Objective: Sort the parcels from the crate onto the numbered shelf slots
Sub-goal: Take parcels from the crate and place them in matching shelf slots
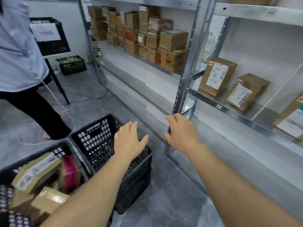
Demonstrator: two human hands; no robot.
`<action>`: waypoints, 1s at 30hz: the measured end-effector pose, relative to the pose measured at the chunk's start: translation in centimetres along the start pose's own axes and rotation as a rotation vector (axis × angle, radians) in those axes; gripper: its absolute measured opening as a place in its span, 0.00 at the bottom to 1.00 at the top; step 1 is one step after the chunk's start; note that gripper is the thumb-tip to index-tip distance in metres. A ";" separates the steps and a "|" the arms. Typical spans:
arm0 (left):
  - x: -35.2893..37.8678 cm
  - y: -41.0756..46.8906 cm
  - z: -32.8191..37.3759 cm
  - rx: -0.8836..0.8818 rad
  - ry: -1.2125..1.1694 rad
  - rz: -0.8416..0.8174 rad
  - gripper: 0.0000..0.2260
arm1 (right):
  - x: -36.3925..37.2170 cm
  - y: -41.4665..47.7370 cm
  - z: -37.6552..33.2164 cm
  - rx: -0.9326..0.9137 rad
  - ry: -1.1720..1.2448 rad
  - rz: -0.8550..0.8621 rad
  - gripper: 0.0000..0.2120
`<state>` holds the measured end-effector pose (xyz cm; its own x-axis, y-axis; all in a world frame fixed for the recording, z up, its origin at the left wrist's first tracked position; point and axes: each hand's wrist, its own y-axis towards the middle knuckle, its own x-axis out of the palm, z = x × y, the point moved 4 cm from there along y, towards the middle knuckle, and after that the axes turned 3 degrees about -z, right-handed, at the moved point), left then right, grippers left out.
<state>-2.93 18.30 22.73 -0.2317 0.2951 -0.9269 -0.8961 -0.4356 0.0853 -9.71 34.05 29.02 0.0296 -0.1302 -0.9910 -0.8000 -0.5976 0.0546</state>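
A black plastic crate (14, 171) at the bottom left holds several parcels, among them a pink one (71, 172) and taped cardboard boxes. Beside it stands a second black crate (96, 136), whose inside I cannot see into fully. My left hand (127, 141) hovers over that crate's right rim with fingers spread and nothing in it. My right hand (182, 133) is stretched out in front of the shelf post (185, 79), fingers relaxed and holding nothing. On the right metal shelf (232, 112) stand two labelled cardboard parcels (217, 76), (246, 91), with another at the far right (291, 122).
A person in a light shirt and dark trousers (21, 63) stands at the left. Many stacked boxes (147, 35) fill the far shelf. Black crates (72, 64) sit at the back by a small table. Cables (85, 95) lie on the grey floor.
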 end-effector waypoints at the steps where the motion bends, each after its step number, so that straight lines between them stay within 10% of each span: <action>1: -0.3 -0.6 -1.4 -0.021 0.006 0.000 0.33 | 0.2 0.0 -1.3 -0.021 -0.006 -0.007 0.25; 30: -8.3 -17.5 -38.8 -0.530 -0.058 -0.042 0.32 | 12.4 -0.4 -37.9 -0.408 -0.045 -0.257 0.25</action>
<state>29.35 -9.51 14.72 -0.2339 0.3615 -0.9026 -0.5944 -0.7878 -0.1615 13.71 2.67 21.29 0.1620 0.0913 -0.9826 -0.4693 -0.8688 -0.1581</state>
